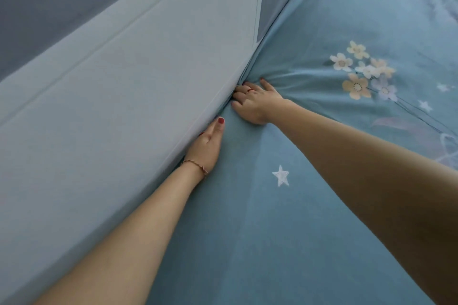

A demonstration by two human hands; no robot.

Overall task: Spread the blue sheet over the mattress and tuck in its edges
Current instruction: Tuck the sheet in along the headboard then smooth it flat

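Blue sheet (297, 205), star and flower print, lay spread over the mattress beside the padded headboard (124, 82). Left hand (207, 146) pressed along the headboard seam, fingers hidden, state unclear. Right hand (255, 101) pushed gathered sheet into the seam, fingers apparently curled into the fabric.

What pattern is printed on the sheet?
White stars and pale flowers on the blue sheet, in the head view.
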